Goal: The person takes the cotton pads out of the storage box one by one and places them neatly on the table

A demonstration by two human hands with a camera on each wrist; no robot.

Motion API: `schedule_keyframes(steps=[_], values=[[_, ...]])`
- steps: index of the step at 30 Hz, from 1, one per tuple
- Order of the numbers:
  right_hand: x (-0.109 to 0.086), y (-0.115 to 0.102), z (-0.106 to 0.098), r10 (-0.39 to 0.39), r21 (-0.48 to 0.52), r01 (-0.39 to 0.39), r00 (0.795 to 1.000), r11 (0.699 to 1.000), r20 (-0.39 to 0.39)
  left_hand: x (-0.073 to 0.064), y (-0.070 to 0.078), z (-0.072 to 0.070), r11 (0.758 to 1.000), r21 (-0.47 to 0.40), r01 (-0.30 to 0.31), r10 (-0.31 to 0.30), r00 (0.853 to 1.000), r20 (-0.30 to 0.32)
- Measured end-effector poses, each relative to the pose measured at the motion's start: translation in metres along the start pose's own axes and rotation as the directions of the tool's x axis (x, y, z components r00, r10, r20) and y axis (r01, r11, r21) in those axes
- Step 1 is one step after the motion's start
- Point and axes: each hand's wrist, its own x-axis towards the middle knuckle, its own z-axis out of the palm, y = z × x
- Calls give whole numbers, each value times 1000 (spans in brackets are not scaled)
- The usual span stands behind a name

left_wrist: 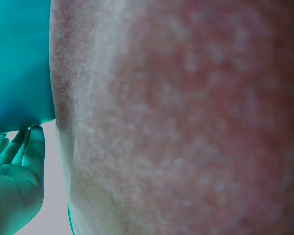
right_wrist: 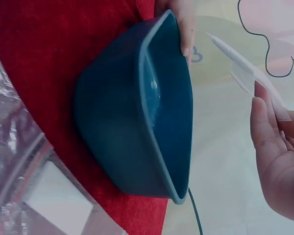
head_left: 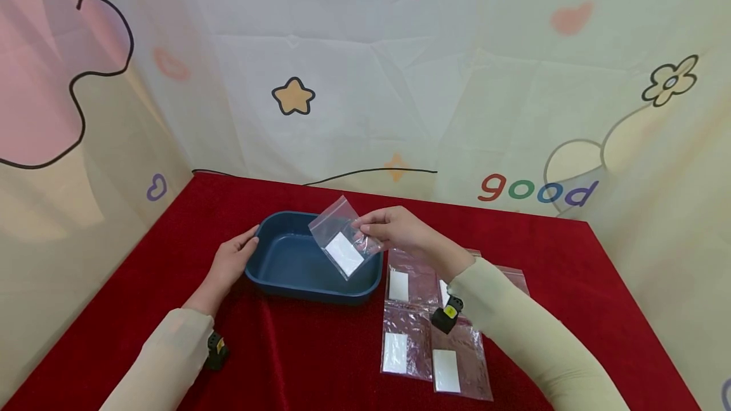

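Note:
A dark blue rectangular basin (head_left: 285, 265) stands on the red cloth. My left hand (head_left: 228, 260) grips its left end, thumb at the rim; in the left wrist view the fingers (left_wrist: 33, 152) touch the basin's outer wall. Over the basin's right half, my right hand (head_left: 398, 228) pinches a clear zip bag (head_left: 344, 246) by one end. A white rectangular piece (head_left: 345, 255) shows inside this tilted bag. In the right wrist view, the bag (right_wrist: 250, 68) is held between thumb and fingers above the rim, seen nearly edge-on.
Several more clear zip bags (head_left: 419, 341) with white pieces lie right of the basin, partly under the right forearm. Red cloth (head_left: 320, 360) covers the table. A printed curtain (head_left: 354, 68) hangs behind and at both sides.

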Motion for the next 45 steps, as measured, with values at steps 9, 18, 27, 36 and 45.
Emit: schedule_keyframes(steps=[9,18,27,36,45], values=[[-22,16,0,2,66,0,1000,998,-26,-1,2,-1,1000,11,-5,5,1000,1],[-37,39,5,-43,154,46,999,987,-28,-1,2,-1,1000,4,3,-3,1000,7],[-57,60,14,-72,166,82,995,983,-63,0,2,0,1000,7,-3,3,1000,5],[-82,79,14,-46,193,63,995,979,-93,-1,0,1,1000,-8,2,-2,1000,7],[-100,96,13,-1,280,29,995,960,-98,0,0,0,1000,-3,12,-12,1000,3]])
